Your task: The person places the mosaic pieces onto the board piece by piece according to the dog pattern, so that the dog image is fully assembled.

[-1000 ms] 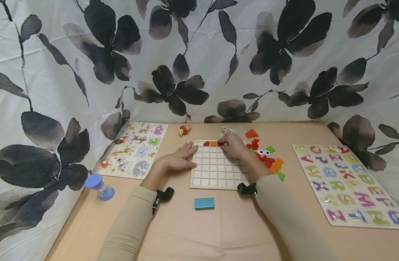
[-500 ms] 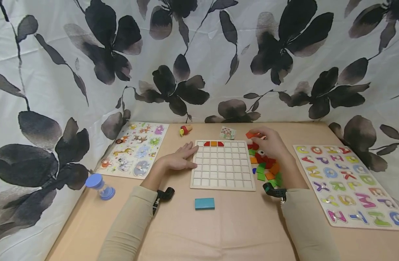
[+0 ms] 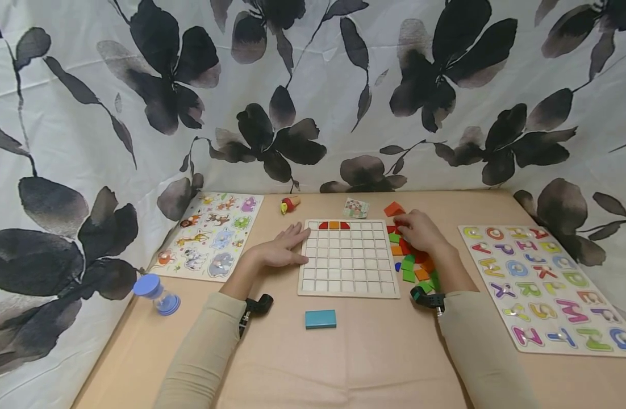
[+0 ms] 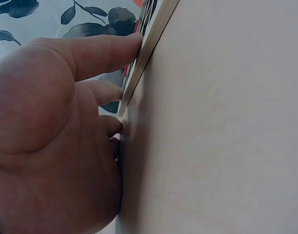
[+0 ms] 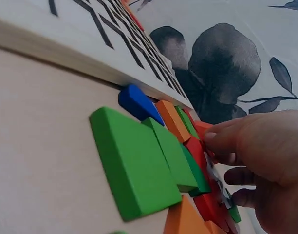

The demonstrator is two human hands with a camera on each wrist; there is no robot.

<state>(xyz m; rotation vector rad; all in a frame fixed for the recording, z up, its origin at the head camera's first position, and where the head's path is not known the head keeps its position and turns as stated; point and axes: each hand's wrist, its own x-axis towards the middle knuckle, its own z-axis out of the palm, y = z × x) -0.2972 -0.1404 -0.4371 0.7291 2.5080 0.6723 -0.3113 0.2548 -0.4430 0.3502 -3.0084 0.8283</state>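
Observation:
A white wooden grid board (image 3: 350, 258) lies mid-table, with two red pieces and an orange piece (image 3: 334, 225) between them in its top row. My left hand (image 3: 279, 248) is spread at the board's left edge; thumb and fingertips touch its rim in the left wrist view. Right of the board, my right hand (image 3: 422, 233) is over a pile of coloured blocks. In the right wrist view its thumb and index finger pinch a red block (image 5: 202, 127), partly hidden by the thumb. Green blocks (image 5: 134, 163) and a blue block (image 5: 139, 103) lie nearer that camera.
An animal puzzle board (image 3: 208, 236) lies left, a letter puzzle board (image 3: 550, 289) right. A blue-capped sand timer (image 3: 157, 293) stands front left. A teal box (image 3: 320, 319) lies before the grid. Behind are a small card (image 3: 356, 208), a red-yellow toy (image 3: 290, 204) and an orange-red block (image 3: 393, 209).
My right hand has left the grid's top row, where a red piece now shows, and moved right to the block pile, then slightly nearer me. My left hand has stayed put.

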